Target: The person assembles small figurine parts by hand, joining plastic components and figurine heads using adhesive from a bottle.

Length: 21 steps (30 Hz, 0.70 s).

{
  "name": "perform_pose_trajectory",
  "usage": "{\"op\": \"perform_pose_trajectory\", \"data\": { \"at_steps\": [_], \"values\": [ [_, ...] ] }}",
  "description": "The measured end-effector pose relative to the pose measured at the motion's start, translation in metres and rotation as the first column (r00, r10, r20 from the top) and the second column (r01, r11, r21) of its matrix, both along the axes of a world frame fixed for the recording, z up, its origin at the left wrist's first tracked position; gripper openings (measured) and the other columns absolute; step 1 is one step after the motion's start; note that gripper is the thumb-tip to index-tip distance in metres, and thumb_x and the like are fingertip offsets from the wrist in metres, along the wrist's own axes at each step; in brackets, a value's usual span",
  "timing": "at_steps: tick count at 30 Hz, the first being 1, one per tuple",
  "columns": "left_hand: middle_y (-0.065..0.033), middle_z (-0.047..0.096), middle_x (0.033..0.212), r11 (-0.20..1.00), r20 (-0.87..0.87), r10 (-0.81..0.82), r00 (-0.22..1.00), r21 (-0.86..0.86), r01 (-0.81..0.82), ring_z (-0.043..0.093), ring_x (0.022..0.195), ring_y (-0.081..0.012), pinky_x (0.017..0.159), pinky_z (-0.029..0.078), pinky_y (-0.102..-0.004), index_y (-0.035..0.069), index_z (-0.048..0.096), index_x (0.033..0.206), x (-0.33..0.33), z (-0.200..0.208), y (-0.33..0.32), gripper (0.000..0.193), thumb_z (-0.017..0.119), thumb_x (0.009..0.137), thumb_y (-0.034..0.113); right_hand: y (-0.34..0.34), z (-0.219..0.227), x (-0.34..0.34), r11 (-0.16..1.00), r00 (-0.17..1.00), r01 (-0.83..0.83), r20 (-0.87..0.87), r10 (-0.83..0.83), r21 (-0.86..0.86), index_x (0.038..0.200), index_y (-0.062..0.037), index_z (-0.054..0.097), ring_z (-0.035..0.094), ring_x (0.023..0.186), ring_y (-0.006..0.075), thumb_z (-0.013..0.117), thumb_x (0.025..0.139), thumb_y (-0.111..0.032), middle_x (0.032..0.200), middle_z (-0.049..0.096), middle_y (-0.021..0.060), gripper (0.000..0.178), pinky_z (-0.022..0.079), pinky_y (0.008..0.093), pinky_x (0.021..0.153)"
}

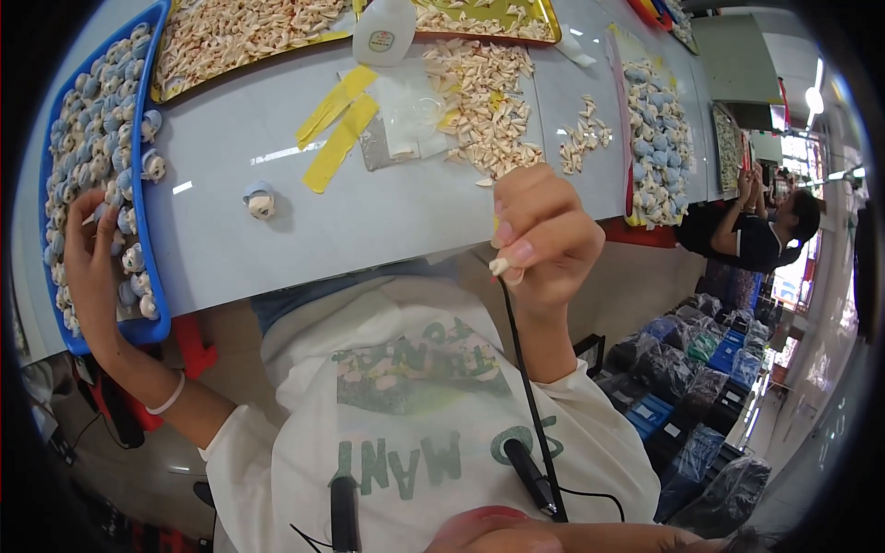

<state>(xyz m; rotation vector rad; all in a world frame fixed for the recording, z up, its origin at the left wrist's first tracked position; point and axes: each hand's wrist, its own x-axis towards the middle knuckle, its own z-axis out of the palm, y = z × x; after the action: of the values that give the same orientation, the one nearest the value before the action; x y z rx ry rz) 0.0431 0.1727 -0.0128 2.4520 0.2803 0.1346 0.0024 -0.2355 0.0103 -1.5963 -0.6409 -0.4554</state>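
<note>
My left hand [90, 263] reaches into a blue tray [159, 230] at the left, fingers apart and touching small blue-and-white doll heads [97, 138]. Whether a head is gripped there cannot be made out. Closer to me, in front of my chest, my right hand [548, 235] pinches a small cream-coloured piece [499, 266] between thumb and fingers. A single doll head [259, 200] with a blue top rests alone on the table. Beyond my right hand, a loose pile of small cream pointed pieces [489, 120] is spread over the tabletop.
Two yellow tape strips [339, 138] lie near a clear plastic sheet [406, 120] and a white bottle [383, 32]. Trays of cream pieces [240, 41] stand at the back. More doll heads [656, 147] fill a tray at the right. A co-worker [765, 221] sits beyond; plastic-wrapped boxes [691, 359] stand below.
</note>
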Motion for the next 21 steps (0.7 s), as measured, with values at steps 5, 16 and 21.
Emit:
{"op": "perform_pose_trajectory", "data": {
  "at_steps": [5, 16, 21],
  "values": [
    [-0.0047, 0.057, 0.093, 0.990, 0.240, 0.078, 0.968, 0.094, -0.103, 0.051, 0.078, -0.0100, 0.069, 0.040, -0.0219, 0.003, 0.052, 0.111, -0.019, 0.020, -0.018, 0.029, 0.051, 0.088, 0.022, -0.002, -0.003, -0.003, 0.992, 0.985, 0.039, -0.172, -0.018, 0.121, 0.078, -0.0101, 0.051, 0.046, 0.067, 0.0162, 0.067, 0.075, -0.021, 0.073, 0.051, 0.0035, 0.019, 0.038, 0.0295, 0.059],
    [-0.0143, 0.051, 0.098, 0.255, 0.417, -0.134, 0.899, -0.862, 0.438, 0.056, 0.076, -0.0193, 0.060, 0.048, -0.0257, -0.001, 0.053, 0.101, -0.055, 0.014, -0.178, 0.039, 0.069, 0.074, 0.022, -0.015, 0.008, -0.006, 0.944, 0.912, 0.184, -0.405, -0.060, 0.273, 0.080, -0.0033, 0.050, 0.047, 0.072, 0.0151, 0.066, 0.076, -0.013, 0.077, 0.049, 0.0061, 0.020, 0.038, 0.0267, 0.066],
    [-0.0142, 0.050, 0.100, -0.052, 0.400, -0.229, 0.887, -0.915, 0.399, 0.056, 0.081, -0.0212, 0.069, 0.048, -0.0291, -0.004, 0.053, 0.099, -0.055, 0.010, -0.206, 0.036, 0.071, 0.071, 0.010, 0.003, 0.018, -0.013, 0.956, 0.904, 0.122, -0.427, 0.004, 0.267, 0.079, -0.0009, 0.053, 0.049, 0.072, 0.0141, 0.065, 0.073, -0.003, 0.077, 0.051, 0.0072, 0.013, 0.041, 0.0242, 0.065]
  ]
}}
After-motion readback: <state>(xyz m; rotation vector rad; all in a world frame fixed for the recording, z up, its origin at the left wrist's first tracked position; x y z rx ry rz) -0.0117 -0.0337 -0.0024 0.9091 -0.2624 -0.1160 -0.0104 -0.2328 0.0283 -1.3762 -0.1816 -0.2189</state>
